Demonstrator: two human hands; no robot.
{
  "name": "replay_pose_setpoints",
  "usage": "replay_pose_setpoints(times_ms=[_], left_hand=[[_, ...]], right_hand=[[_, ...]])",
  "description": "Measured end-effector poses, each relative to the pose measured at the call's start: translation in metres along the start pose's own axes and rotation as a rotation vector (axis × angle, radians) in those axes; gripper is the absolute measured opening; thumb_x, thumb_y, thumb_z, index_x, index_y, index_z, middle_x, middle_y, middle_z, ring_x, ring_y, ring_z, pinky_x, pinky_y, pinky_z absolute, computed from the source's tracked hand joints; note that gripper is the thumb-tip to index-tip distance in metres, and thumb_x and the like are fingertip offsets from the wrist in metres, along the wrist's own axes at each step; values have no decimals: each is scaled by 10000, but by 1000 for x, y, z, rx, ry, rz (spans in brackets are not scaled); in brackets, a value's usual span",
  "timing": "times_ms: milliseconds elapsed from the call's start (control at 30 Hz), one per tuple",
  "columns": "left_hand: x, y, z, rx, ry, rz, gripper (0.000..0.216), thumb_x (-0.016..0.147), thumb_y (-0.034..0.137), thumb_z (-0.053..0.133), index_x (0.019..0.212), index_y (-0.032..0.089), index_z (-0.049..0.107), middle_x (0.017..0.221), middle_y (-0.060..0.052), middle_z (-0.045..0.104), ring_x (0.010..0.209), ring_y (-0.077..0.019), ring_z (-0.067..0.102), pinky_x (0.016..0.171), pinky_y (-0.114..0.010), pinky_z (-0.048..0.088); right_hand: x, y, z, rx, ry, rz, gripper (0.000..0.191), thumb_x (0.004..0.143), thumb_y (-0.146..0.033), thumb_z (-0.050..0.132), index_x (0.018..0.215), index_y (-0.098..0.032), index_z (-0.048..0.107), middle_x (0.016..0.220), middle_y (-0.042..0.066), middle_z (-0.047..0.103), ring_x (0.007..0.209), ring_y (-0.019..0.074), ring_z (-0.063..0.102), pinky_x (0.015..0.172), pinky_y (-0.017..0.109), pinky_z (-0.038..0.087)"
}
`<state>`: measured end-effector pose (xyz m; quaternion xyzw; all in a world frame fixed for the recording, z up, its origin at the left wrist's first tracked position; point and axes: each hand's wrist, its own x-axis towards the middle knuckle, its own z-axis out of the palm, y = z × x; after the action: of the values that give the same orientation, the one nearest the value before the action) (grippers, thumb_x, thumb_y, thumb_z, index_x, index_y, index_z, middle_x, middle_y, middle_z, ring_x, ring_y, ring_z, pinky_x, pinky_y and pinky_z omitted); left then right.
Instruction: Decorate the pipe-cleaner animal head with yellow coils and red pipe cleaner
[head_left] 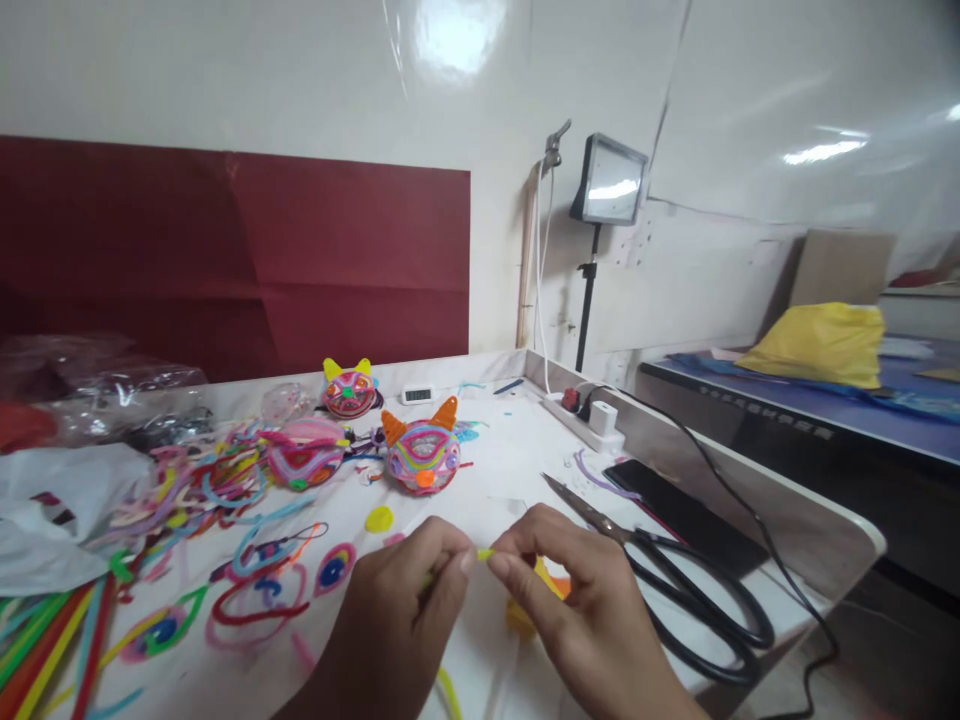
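My left hand [397, 620] and my right hand [585, 610] meet low in the middle of the white table [495, 480]. Both pinch a thin yellow pipe cleaner [485, 553] between thumb and fingers. Its tail runs down past the left hand to the table's front edge. Under the right hand lies a yellow and orange piece [544, 580], partly hidden. Beyond the hands sits a round cat-faced ball of coiled pipe cleaners with orange ears [422, 452].
Large black scissors [675, 580] lie right of my hands, with a dark phone [675, 510] and power strip [592, 420] behind. Loose pipe cleaners [52, 640], coiled shapes [255, 590], two more cat balls [350, 390] and plastic bags [67, 500] fill the left.
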<state>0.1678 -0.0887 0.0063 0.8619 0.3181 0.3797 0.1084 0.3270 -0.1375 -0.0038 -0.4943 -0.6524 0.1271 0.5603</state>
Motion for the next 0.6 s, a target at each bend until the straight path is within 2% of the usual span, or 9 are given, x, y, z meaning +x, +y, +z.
replay_pose_setpoints(times_ms=[200,300,367,433,500,600], left_hand=[[14,-4,10,-137,105,-112,201,889,301,476,727,226,567,520,76,592,427,-104,553,449,-183,420],[25,-6,9,-175,176,-131,180,867,308,495,736,222,585,526,64,601,454,-119,571,449,-191,423],[33,-10,5,-164,223,-138,169,852,306,505,731,221,587,530,58,603,453,-127,568,441,-200,414],[40,-17,0,-143,226,-131,160,840,294,506,718,223,582,507,63,585,416,-126,538,411,-206,384],[44,-26,-3,-129,214,-108,153,836,276,502,715,226,580,490,70,571,392,-124,518,392,-207,359],[46,-37,-4,-112,246,-70,143,835,267,500,727,227,586,489,71,575,403,-125,533,403,-205,362]], right_hand=[[8,4,26,418,254,343,206,753,-372,712,652,-198,670,602,-23,598,582,135,514,578,248,408],[19,6,42,688,331,405,254,705,-437,757,687,-193,688,628,-16,627,634,147,556,637,252,449],[28,8,47,770,295,393,261,701,-443,763,695,-190,700,650,-8,640,682,157,571,674,255,458],[38,9,46,733,201,366,239,717,-427,757,716,-190,724,674,1,651,704,161,567,693,259,451],[46,10,41,624,105,327,220,741,-416,736,764,-198,750,700,13,671,728,178,571,706,276,446],[57,12,33,412,30,220,183,781,-384,692,803,-218,766,735,19,692,748,200,577,710,303,435]])
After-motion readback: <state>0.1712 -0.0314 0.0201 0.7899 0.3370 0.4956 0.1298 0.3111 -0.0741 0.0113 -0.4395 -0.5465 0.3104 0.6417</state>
